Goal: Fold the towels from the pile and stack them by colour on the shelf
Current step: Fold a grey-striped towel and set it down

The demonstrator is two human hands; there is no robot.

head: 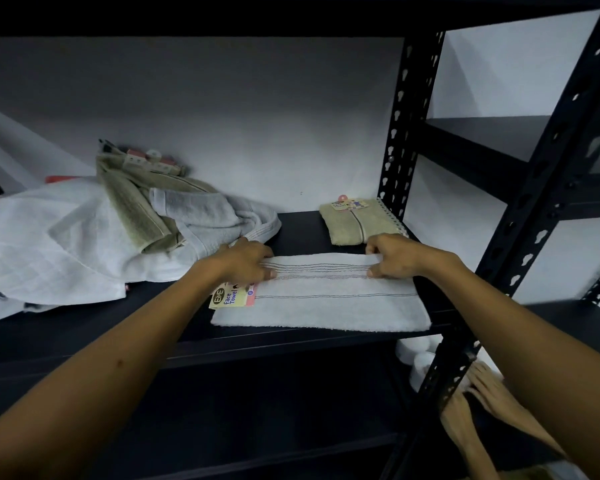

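— Where's the white towel (321,299)?
— Flat at the shelf (153,327) front edge, right of the pile (94,233). Left hand (246,263) and right hand (394,256) each pinch its far hem, mid-fold.
— Next?
— Probably fold once more, then stack it apart from the beige towel (355,221) in the back right corner.

wall (222,116): plain white, behind the rack | rack upright (404,126): black metal, keyhole slots | light: dim, shadowed beneath the upper board (187,15)
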